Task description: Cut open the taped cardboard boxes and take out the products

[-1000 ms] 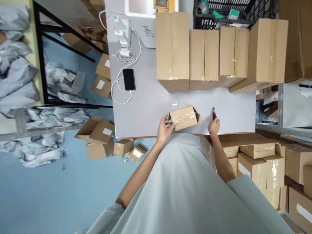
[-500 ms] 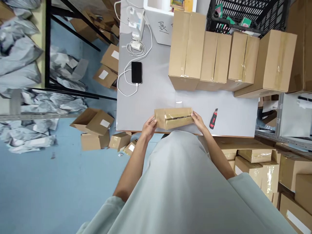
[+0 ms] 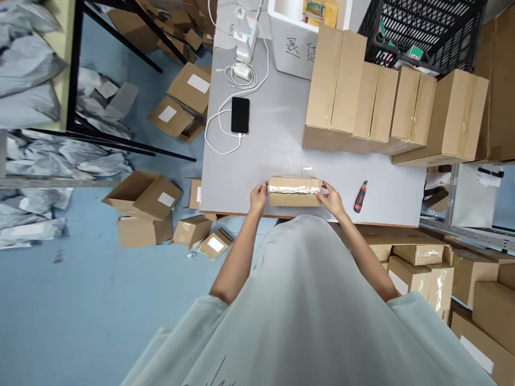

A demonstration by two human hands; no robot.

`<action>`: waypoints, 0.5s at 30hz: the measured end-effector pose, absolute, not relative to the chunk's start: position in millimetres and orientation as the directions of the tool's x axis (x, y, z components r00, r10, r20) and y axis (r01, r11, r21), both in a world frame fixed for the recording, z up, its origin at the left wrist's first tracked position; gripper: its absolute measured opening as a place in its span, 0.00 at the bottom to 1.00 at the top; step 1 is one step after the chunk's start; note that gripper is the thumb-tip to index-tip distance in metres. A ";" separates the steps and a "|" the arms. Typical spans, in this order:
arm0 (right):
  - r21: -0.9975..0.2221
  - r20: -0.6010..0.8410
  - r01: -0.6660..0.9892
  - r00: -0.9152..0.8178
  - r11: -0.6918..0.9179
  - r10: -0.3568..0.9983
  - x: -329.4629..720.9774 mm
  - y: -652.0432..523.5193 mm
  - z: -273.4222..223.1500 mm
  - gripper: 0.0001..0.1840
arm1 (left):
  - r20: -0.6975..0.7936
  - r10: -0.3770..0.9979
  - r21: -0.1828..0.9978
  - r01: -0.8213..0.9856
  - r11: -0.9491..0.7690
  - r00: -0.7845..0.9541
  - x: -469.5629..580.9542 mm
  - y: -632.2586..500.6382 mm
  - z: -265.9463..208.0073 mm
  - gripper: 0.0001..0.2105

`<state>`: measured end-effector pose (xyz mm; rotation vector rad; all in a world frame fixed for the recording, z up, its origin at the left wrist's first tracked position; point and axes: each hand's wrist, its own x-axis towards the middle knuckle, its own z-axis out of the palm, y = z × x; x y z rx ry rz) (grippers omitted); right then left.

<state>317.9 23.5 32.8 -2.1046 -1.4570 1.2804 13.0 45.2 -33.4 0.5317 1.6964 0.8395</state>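
Left fingers (image 3: 263,188), right fingers (image 3: 324,195) grip small carton (image 3: 295,193) at ends; underside hidden; black crate (image 3: 436,28) cropped at top.

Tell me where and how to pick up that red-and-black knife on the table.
Grip the utility knife around its thick handle, probably with the right hand once that is off the small box, coming from the near edge of the table. The knife lies flat, handle toward that edge and narrow tip pointing away, so this should avoid the tip.
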 end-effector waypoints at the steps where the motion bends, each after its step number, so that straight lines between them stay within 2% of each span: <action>1: -0.628 -0.483 0.656 0.095 -0.419 0.871 317.8 24.9 36.7 0.43 | -0.635 0.717 0.759 -0.063 0.648 -0.286 6.2 42.0 -29.0 0.19; 4: -0.585 -0.420 0.764 0.003 -0.273 0.908 317.5 31.5 49.6 0.45 | -0.647 0.735 0.747 0.026 0.664 -0.201 -5.8 28.6 -14.8 0.24; 7: -0.524 -0.415 0.843 -0.129 -0.120 0.901 315.6 41.3 60.2 0.41 | -0.645 0.759 0.745 0.148 0.650 -0.088 -0.9 20.1 -6.9 0.29; 12: -0.383 -0.433 0.921 -0.242 0.066 0.868 311.6 56.6 68.7 0.33 | -0.619 0.764 0.736 0.204 0.645 -0.184 18.1 24.5 -10.9 0.23; 15: -0.387 -0.417 0.917 -0.271 0.101 0.868 313.1 64.0 69.8 0.32 | -0.604 0.760 0.739 0.189 0.647 -0.239 23.9 24.9 -12.8 0.22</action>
